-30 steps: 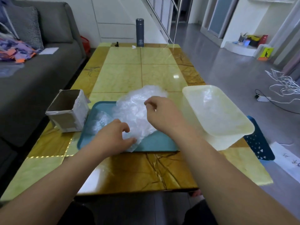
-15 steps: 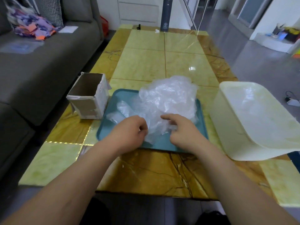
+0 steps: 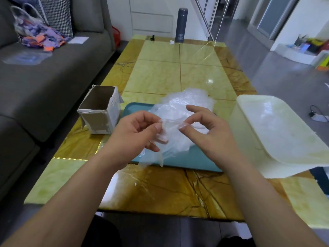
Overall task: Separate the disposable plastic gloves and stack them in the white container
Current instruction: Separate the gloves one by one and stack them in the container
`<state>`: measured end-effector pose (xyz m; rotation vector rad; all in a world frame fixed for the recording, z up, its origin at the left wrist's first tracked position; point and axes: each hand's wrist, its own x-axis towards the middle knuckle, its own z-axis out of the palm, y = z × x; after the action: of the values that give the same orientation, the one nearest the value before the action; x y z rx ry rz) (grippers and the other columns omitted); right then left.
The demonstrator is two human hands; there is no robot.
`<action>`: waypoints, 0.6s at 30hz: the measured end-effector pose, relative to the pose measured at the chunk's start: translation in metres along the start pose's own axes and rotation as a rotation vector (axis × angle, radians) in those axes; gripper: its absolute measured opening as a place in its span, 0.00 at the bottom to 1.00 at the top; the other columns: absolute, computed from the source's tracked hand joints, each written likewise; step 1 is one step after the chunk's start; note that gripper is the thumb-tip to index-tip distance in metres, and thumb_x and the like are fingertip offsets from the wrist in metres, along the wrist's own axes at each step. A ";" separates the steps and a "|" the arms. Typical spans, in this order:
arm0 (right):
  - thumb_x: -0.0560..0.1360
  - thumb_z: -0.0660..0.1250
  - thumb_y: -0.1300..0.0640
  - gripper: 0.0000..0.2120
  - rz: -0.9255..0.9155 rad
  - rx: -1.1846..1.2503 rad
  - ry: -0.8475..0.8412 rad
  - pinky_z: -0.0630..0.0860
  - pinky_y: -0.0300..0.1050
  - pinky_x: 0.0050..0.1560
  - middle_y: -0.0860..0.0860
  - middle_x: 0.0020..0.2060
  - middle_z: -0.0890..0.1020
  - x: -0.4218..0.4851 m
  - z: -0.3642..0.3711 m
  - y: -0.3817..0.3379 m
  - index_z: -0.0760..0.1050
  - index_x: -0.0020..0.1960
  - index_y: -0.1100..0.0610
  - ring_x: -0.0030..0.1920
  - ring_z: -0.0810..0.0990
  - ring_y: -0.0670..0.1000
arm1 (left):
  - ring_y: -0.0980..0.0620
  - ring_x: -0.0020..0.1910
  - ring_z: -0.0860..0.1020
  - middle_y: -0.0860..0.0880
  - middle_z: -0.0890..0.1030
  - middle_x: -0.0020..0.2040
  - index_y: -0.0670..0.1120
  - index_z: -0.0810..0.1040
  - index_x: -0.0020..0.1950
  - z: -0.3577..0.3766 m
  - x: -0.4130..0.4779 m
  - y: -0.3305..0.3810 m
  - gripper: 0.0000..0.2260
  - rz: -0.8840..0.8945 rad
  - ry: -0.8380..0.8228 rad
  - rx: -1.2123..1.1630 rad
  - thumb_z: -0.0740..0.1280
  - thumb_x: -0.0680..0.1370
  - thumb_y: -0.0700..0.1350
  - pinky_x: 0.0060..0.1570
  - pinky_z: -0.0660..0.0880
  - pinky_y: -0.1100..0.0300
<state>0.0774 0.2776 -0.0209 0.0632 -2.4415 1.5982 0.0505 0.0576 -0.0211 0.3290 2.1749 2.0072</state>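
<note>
The left hand (image 3: 135,138) and right hand (image 3: 204,132) pinched one glove (image 3: 171,139) over the teal tray (image 3: 192,159) holding the glove pile (image 3: 185,102); the white container (image 3: 277,132) stood at the right edge of the table (image 3: 160,77)

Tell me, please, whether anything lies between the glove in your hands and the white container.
Nothing visible does. The left hand and right hand pinch the glove above the teal tray; the white container stands open beside it.
</note>
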 end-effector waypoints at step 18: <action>0.79 0.72 0.50 0.04 0.137 -0.065 0.247 0.71 0.30 0.33 0.45 0.37 0.82 0.009 -0.023 0.012 0.81 0.48 0.50 0.35 0.79 0.41 | 0.57 0.49 0.77 0.60 0.76 0.48 0.52 0.76 0.53 0.031 0.003 -0.048 0.09 0.017 -0.272 0.806 0.75 0.78 0.47 0.50 0.74 0.57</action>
<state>0.0708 0.3045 -0.0212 -0.3004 -2.3453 1.4773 0.0534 0.0846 -0.0719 0.6629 2.6679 0.9149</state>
